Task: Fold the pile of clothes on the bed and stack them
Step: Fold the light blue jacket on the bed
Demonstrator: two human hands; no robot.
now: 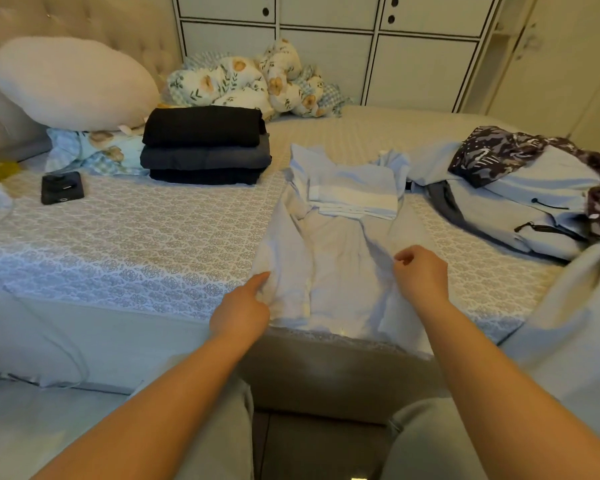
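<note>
hands work at the near edge of the bed [125, 244], where a pale blue button-up shirt [329, 244] lies spread lengthwise, its collar end away from the person and its hem hanging just over the mattress edge. the left hand [245, 306] pinches the shirt's left side near the hem, fingers curled into the cloth. the right hand [421, 271] grips a fold of the shirt's right side, fingers curled, thumb and forefinger raised a little above the fabric. one sleeve with a white cuff is folded across the shirt's chest.

beyond the shirt to the left, a stack of folded dark clothes [205, 147] sits on the patterned bedspread, three pieces high, black on top. to the right lies an unfolded heap: light blue garments [520, 202] with a dark patterned garment [499, 150] on top.

a black phone [62, 187] lies left of the stack. a round white pillow [73, 83] leans on the tufted headboard, and a floral blanket [250, 81] is bunched against the white cabinet doors [326, 46].
</note>
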